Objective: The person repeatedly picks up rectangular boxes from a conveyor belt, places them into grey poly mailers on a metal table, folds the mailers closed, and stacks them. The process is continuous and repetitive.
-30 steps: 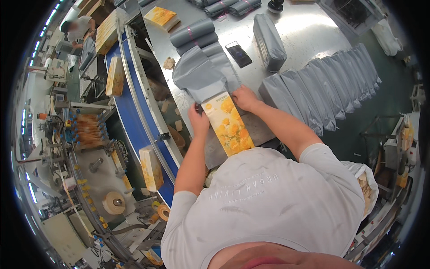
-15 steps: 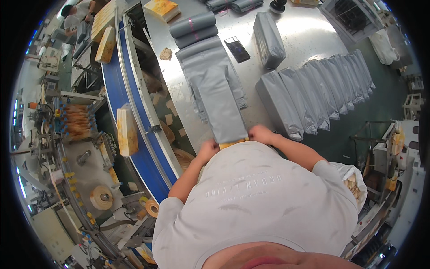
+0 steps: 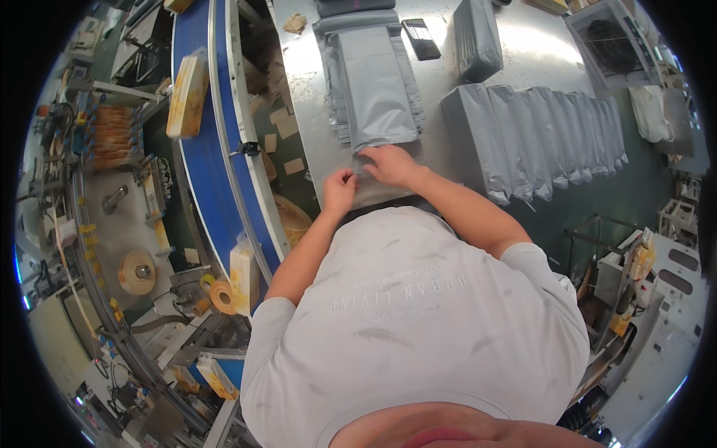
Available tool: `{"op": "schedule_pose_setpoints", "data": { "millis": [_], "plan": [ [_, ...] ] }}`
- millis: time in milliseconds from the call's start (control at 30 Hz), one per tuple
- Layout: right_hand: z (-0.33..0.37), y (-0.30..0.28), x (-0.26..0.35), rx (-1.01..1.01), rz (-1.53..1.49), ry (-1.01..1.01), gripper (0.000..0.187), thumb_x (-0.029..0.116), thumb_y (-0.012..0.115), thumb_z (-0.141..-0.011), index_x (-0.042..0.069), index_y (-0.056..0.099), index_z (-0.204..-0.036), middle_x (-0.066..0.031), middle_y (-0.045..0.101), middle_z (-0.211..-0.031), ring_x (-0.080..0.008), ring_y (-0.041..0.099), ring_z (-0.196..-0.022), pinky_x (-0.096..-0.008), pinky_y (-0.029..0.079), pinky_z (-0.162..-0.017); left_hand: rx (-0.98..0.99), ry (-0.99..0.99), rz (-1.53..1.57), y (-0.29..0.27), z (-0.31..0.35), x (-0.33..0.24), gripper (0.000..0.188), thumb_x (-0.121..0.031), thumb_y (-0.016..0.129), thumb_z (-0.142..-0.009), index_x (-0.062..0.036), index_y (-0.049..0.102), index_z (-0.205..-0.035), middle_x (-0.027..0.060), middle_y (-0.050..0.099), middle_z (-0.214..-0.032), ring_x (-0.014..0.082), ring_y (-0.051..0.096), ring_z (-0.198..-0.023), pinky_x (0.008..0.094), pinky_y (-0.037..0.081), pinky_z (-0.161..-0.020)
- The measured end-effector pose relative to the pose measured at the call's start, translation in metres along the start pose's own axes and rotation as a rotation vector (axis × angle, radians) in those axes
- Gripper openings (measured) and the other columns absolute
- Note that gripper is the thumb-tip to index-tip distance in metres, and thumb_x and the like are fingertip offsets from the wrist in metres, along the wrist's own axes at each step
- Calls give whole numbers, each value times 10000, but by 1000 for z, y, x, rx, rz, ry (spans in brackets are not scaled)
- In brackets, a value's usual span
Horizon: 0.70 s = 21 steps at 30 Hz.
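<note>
In front of me a filled grey plastic bag (image 3: 376,82) lies lengthwise on a pile of flat grey bags (image 3: 337,112). My right hand (image 3: 390,166) is at the near end of that filled bag, with its fingers bent down over the bag's gathered edge. Just to the left and nearer to my body is my left hand (image 3: 340,190), closed in a pinch. What sits between its fingertips is too small to make out. The contents of the bag are hidden inside it.
Several filled grey bags (image 3: 538,138) stand in a row on the right of the metal table (image 3: 306,82), with another bag (image 3: 476,45) upright behind. A phone (image 3: 421,39) lies nearby. Left of the table, a blue conveyor (image 3: 196,30) carries yellow-and-white packs (image 3: 188,93).
The filled bag has its near end covered now; a yellow end showed there before. My right hand has moved left, close to my left hand. Packs on the conveyor have come nearer.
</note>
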State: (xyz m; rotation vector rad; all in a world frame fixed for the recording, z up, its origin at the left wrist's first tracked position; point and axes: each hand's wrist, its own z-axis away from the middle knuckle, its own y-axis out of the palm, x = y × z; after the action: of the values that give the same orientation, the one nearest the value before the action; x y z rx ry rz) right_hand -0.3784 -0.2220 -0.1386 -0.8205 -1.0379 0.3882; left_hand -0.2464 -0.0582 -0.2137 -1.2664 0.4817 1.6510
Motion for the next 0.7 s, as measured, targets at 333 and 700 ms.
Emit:
{"op": "schedule_pose_setpoints", "data": {
  "millis": [333, 700],
  "plan": [
    [65, 37, -17, -297, -244, -148, 67, 99, 712, -865, 76, 674, -915, -116, 683, -879, -345, 691, -853, -450, 550, -732, 104, 283, -154, -13, 11, -5, 123, -98, 705, -947, -30, 790, -1003, 168, 761, -947, 295, 720, -824, 387, 563, -773],
    [112, 50, -17, -438, -271, -148, 91, 50, 753, -845, 60, 670, -884, -111, 643, -878, -325, 654, -785, -405, 541, -683, 182, 116, -89, 60, -21, -57, 881, -146, 859, -811, 102, 354, -1488, 152, 712, -939, 263, 713, -879, 383, 569, -802]
  ]
}}
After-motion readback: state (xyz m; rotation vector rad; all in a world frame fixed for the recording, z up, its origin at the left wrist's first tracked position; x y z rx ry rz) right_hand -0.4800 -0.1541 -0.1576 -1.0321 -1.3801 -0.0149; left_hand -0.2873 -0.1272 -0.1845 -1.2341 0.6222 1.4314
